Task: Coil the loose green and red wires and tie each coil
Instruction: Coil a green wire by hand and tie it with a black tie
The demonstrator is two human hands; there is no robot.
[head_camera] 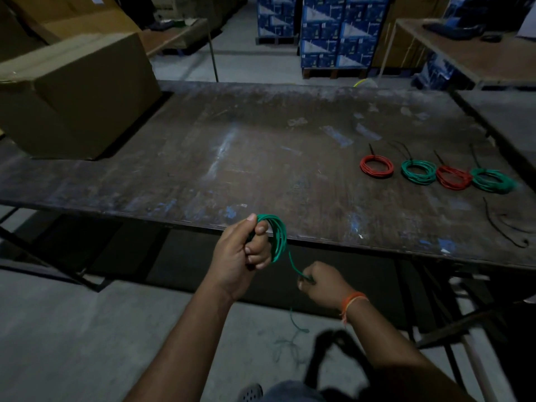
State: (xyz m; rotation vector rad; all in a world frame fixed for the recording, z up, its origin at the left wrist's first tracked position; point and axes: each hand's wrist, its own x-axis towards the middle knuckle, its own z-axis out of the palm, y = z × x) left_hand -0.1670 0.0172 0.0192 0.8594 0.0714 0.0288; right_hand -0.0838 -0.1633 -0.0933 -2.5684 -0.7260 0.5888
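Observation:
My left hand (246, 250) grips a green wire coil (278, 236) in front of the table's near edge. A strand of the same green wire (293, 264) runs down from the coil to my right hand (322, 282), which pinches it. Below that hand the loose green wire end (297, 323) hangs toward the floor. On the right of the worn dark table (232, 158) lie several finished coils in a row: a red coil (376, 166), a green coil (418, 171), a second red coil (453, 177) and a second green coil (493, 181), each with a black tie.
Loose black ties (504, 224) lie at the table's right edge. A large cardboard box (75, 94) stands on the table's left end. Another table (475, 50) is at the back right, with stacked blue cartons (324, 33) behind. A dark blurred thing (333, 352) hangs near my legs.

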